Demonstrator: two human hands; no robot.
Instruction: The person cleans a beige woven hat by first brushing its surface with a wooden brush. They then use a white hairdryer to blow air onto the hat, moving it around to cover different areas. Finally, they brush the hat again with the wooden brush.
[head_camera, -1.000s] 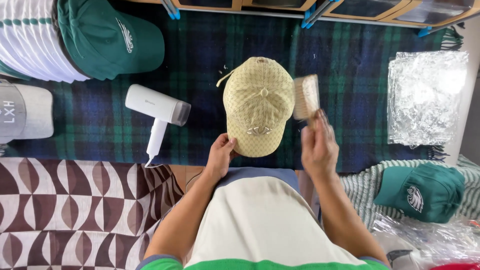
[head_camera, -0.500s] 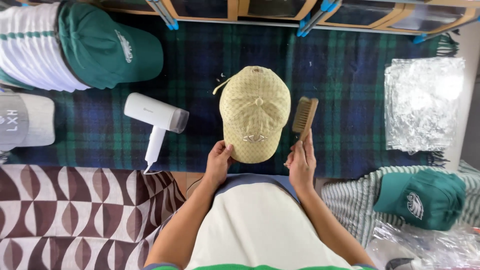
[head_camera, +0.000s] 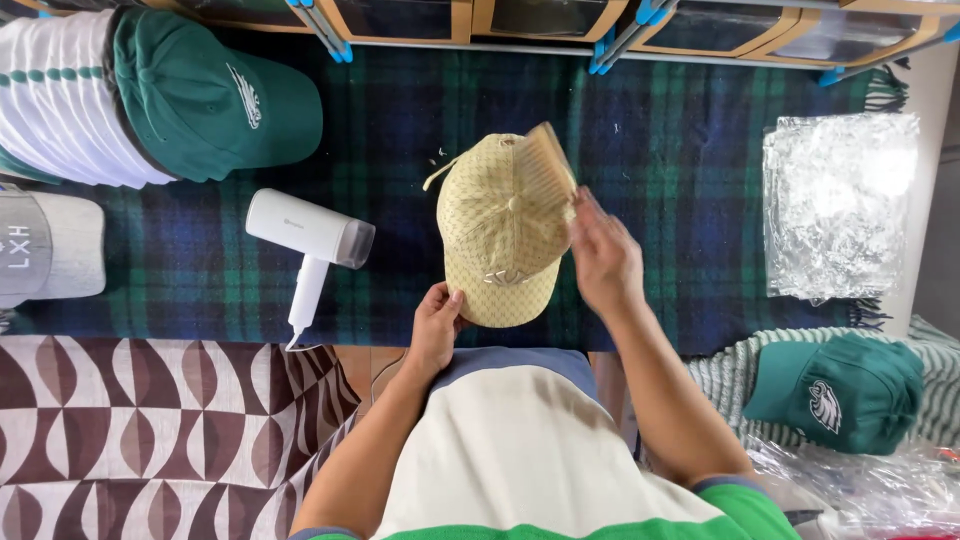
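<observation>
**Brush laid across the crown of a tan cap**

Head view: the right hand (head_camera: 603, 262) is curled around the handle of a wooden brush (head_camera: 545, 168), fingers pressed together on it. The brush's long axis runs up and away from that hand, slanting slightly left, with its pale bristles resting against the upper right of the tan cap (head_camera: 503, 230). The cap lies just left of the right hand and directly above the left hand (head_camera: 436, 322), which pinches the edge of the brim with thumb and fingertips. The cap's long axis runs from brim, close to the body, to strap, far from it. Its fabric looks woven, with a fine dotted pattern and a rounded, panelled crown. It rests on a dark plaid blanket (head_camera: 690, 210) with a fuzzy surface.

Well left of the left hand lies a smooth white hair dryer (head_camera: 310, 238); further left and up, a green cap (head_camera: 215, 105). Right of the right hand sits a stack of crinkled clear plastic bags (head_camera: 838, 205); below it, another green cap (head_camera: 838, 393).
</observation>
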